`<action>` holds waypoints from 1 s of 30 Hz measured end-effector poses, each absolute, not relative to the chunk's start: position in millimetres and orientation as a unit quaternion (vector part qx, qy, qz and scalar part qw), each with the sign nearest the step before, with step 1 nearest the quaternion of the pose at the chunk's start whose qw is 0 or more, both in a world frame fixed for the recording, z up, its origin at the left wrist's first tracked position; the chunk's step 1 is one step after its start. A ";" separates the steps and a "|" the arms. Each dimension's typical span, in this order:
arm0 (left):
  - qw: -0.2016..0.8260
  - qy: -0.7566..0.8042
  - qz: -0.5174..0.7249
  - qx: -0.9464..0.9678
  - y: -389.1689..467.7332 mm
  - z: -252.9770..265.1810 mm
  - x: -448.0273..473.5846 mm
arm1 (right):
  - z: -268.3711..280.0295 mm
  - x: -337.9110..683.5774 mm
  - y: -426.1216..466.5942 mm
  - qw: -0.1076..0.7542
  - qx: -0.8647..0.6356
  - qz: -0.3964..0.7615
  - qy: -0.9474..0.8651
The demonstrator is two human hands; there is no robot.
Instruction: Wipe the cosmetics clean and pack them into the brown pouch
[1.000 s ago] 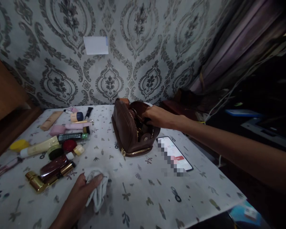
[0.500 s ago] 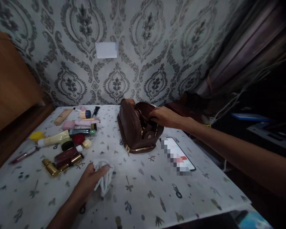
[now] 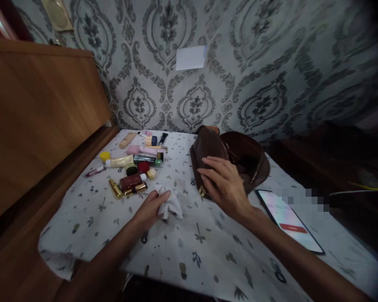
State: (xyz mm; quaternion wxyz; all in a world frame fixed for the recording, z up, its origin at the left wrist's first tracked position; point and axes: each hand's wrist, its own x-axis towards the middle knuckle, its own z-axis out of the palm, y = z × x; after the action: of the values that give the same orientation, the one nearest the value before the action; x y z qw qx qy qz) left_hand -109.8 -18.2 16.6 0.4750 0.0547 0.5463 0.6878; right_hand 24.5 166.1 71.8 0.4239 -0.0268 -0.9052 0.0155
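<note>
The left grip [image 3: 149,207] is pinching a white cloth [image 3: 173,205] — thumb on top, likely for control — while the right grip [image 3: 229,189], fingers loosely open, is covering part of the brown bag [image 3: 208,144] on the counter [image 3: 164,249].

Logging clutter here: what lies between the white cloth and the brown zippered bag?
In the head view, only patterned tablecloth shows between the white cloth and the brown zippered bag.

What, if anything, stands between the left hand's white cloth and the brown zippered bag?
Only patterned tablecloth shows between the white cloth in the left hand and the brown zippered bag. The right hand covers part of the bag's near side; whether it touches is unclear.
</note>
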 end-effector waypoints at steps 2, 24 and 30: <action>0.488 0.473 0.727 0.094 -16.6 17.1 -111.0 | 51.7 13.5 147.1 0.412 -0.023 0.103 -0.905; -0.076 0.852 0.339 0.392 -56.4 24.7 -187.4 | -29.5 -34.5 98.9 0.262 -0.074 0.432 -0.860; -0.070 0.913 0.025 0.401 -74.7 43.4 -206.6 | -32.5 -35.6 100.1 0.268 -0.063 0.407 -0.871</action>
State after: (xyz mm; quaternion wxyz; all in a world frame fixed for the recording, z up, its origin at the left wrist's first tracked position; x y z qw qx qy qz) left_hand -206.6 -74.7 43.4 -0.0702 0.4009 0.9131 0.0250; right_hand -35.6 100.1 -32.5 0.2678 -0.0634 -0.8711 0.4069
